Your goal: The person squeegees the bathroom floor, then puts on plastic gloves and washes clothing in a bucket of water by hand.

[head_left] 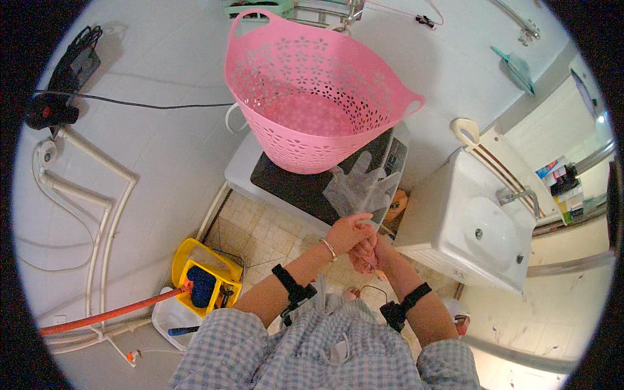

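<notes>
My left hand [350, 233], with a white bracelet at its wrist, is closed over the end of my right arm in front of the washing machine. My right hand [368, 245] is bent inward beneath it, its fingers hidden. A crumpled, blotchy pinkish covering or bundle [365, 259] shows there; I cannot tell whether it is worn or held. Just beyond my hands, a clear disposable plastic glove [357, 185] lies spread on the dark lid of the washing machine [286, 188]. Behind the glove stands a pink laundry basket [292, 146] with flower-shaped holes and two handles.
A white washbasin [448, 221] with a tap stands at the right, near a mirror and a long-handled brush [465, 132]. On the left are a yellow bucket [188, 257], a red hose [110, 316], wall pipes [120, 201] and a hanging hair dryer [55, 110].
</notes>
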A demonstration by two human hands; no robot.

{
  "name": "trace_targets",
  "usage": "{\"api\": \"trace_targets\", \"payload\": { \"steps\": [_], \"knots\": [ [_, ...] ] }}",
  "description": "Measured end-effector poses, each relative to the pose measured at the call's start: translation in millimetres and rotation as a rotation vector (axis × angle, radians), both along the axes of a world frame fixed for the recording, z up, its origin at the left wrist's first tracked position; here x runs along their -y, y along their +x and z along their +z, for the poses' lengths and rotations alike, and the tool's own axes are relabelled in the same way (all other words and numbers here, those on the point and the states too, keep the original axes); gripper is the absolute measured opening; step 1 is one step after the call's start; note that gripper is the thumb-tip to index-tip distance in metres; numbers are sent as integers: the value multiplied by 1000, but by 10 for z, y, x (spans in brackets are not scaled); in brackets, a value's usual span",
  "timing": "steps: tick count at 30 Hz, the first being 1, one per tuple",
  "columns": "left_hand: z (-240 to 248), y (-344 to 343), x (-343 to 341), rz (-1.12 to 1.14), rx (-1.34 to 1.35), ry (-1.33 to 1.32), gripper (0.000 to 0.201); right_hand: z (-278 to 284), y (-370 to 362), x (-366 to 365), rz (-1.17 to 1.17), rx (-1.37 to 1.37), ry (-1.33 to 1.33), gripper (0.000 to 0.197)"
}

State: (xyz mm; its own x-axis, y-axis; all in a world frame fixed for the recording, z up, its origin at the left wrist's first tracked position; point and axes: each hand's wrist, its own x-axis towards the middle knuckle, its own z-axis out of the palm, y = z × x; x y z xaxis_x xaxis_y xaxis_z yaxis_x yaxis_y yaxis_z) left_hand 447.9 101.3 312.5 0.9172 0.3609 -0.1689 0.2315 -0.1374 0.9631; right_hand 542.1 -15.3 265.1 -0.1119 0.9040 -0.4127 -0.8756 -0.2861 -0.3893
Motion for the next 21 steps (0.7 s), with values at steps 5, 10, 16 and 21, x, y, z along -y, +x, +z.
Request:
{"api": "trace_targets", "payload": {
  "steps": [5, 10, 16, 21],
  "knots": [
    [54, -116, 39, 69, 155, 431, 59, 149, 26, -99, -158, 30, -198, 41],
    [163, -195, 179, -54, 179, 878, 67, 394, 42, -263, -324, 32, -45, 39],
    [16, -35, 57, -197, 240, 838, 59, 262, 346, -209, -382, -126, 21, 35],
    [-260, -40, -219, -230, 150, 779, 50, -87, 964, 71, -670, 255, 210, 37]
  ]
}}
